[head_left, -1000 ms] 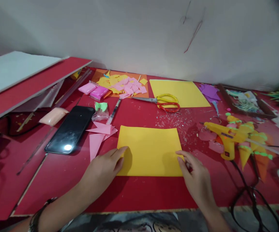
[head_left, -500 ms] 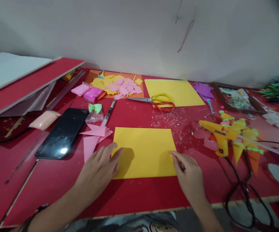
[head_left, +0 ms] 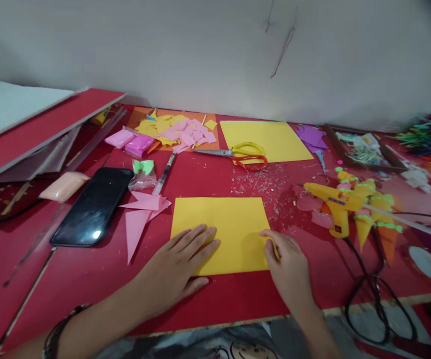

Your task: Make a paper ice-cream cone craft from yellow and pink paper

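Observation:
A yellow sheet [head_left: 230, 214] of paper or foam lies flat on the red tabletop in front of me. My left hand [head_left: 181, 259] rests open and flat across its lower left part, fingers spread a little, thumb just past the near edge. At the right edge of the sheet is my right hand [head_left: 288, 262]. Its index fingertip touches the sheet, and the other fingers are curled in; whatever they may hold is hidden. Pink cut pieces [head_left: 144, 207] lie just left of the sheet. Beyond it are scissors [head_left: 247, 154] with yellow and red handles.
A phone [head_left: 92, 207], a pen [head_left: 166, 172] and clay packets [head_left: 140, 144] lie to the left. Pink and yellow scraps [head_left: 185, 132] and another yellow sheet [head_left: 265, 139] are at the back. On the right, a glue gun [head_left: 333, 204] with its cord stands near small cones [head_left: 364, 229].
My left hand has moved right from the sheet's left edge and flattened onto it. The right hand stays at the right edge. The view has shifted slightly.

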`<action>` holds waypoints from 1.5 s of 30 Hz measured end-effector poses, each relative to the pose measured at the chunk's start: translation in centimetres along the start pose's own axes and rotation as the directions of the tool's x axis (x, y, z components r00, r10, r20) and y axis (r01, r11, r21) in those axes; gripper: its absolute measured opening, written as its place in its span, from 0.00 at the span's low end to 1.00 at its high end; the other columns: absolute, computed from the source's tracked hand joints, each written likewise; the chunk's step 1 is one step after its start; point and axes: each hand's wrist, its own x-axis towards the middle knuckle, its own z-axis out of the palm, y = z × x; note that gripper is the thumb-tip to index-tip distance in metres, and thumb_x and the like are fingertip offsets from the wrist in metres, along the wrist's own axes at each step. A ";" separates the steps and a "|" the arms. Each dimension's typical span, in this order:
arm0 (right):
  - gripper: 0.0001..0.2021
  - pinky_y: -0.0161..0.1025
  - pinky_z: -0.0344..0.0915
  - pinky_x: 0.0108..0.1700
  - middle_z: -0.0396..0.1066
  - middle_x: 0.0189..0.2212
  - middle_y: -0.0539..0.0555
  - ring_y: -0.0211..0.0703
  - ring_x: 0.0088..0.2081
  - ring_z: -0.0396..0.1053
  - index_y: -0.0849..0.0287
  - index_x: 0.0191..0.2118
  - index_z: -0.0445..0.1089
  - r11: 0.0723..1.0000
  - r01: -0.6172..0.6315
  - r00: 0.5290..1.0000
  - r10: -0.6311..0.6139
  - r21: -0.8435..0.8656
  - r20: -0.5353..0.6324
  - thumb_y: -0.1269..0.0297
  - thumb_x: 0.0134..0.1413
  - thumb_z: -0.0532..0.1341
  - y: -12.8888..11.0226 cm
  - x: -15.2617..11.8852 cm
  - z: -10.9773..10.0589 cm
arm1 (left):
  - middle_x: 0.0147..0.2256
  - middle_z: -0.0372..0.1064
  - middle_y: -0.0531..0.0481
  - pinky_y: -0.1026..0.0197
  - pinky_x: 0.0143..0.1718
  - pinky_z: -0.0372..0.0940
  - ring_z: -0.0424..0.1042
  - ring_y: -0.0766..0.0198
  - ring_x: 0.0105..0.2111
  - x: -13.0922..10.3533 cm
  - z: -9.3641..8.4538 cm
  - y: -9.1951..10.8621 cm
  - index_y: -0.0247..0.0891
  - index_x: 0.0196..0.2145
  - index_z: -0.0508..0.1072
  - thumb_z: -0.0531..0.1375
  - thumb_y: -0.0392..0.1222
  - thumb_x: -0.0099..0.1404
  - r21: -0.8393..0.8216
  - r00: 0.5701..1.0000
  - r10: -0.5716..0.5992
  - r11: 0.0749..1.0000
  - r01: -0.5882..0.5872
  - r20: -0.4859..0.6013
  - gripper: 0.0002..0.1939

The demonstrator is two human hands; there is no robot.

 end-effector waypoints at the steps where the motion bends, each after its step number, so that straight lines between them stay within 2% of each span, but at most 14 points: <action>1: 0.12 0.40 0.61 0.39 0.72 0.33 0.55 0.45 0.37 0.67 0.59 0.37 0.68 1.000 -0.001 1.000 0.001 0.008 -0.003 0.69 0.50 0.49 0.0 0.0 0.0 | 0.60 0.42 0.51 0.55 0.56 0.47 0.43 0.58 0.59 -0.1 0.1 0.0 0.43 0.59 0.47 0.48 0.49 0.63 -0.003 1.000 -0.002 1.000 0.002 -0.005 0.28; 11: 0.12 0.40 0.61 0.41 0.71 0.35 0.55 0.44 0.38 0.66 0.59 0.37 0.68 0.998 -0.015 1.000 0.015 0.055 0.003 0.68 0.52 0.49 -0.1 -0.1 -0.1 | 0.61 0.39 0.52 0.54 0.56 0.45 0.42 0.58 0.59 -0.2 0.2 -0.1 0.44 0.59 0.44 0.46 0.50 0.64 0.003 1.000 -0.006 1.000 0.006 0.014 0.28; 21: 0.12 0.40 0.59 0.41 0.72 0.36 0.55 0.44 0.37 0.67 0.58 0.37 0.68 1.000 -0.021 1.000 0.021 0.006 -0.019 0.68 0.52 0.50 -0.3 -0.1 -0.1 | 0.61 0.37 0.51 0.52 0.57 0.42 0.39 0.57 0.60 -0.3 0.2 0.0 0.45 0.60 0.41 0.44 0.50 0.64 -0.005 0.999 -0.010 1.000 0.010 0.044 0.28; 27: 0.12 0.39 0.59 0.41 0.72 0.35 0.53 0.44 0.37 0.67 0.58 0.38 0.68 0.999 -0.027 0.999 0.027 -0.019 -0.026 0.69 0.51 0.50 -0.3 -0.1 0.1 | 0.62 0.28 0.49 0.45 0.55 0.42 0.34 0.49 0.60 -0.3 -0.4 -0.1 0.54 0.59 0.39 0.47 0.55 0.61 -0.080 0.993 0.035 0.996 -0.026 0.113 0.30; 34: 0.12 0.39 0.59 0.40 0.72 0.35 0.53 0.43 0.36 0.67 0.58 0.38 0.68 0.998 -0.017 0.999 0.016 -0.057 -0.033 0.69 0.51 0.50 -0.3 -0.1 0.2 | 0.61 0.16 0.49 0.37 0.53 0.36 0.27 0.38 0.59 -0.2 -0.4 0.0 0.61 0.57 0.40 0.52 0.67 0.49 -0.157 0.987 0.078 0.986 -0.056 0.142 0.41; 40: 0.12 0.40 0.60 0.40 0.72 0.35 0.54 0.44 0.36 0.67 0.58 0.38 0.68 0.997 -0.013 0.999 0.010 -0.081 -0.035 0.69 0.51 0.49 -0.5 -0.1 0.1 | 0.61 0.16 0.50 0.34 0.52 0.32 0.25 0.37 0.58 -0.4 -0.1 -0.3 0.61 0.57 0.41 0.51 0.67 0.49 -0.190 0.982 0.121 0.977 -0.092 0.145 0.41; 45: 0.12 0.40 0.60 0.39 0.72 0.35 0.54 0.44 0.36 0.67 0.58 0.38 0.68 0.996 0.004 0.999 -0.007 -0.093 -0.034 0.69 0.51 0.49 -0.4 -0.1 0.1 | 0.61 0.19 0.49 0.34 0.53 0.33 0.27 0.39 0.59 -1.0 -0.5 -1.0 0.60 0.57 0.42 0.53 0.67 0.48 -0.207 0.975 0.150 0.972 -0.116 0.161 0.41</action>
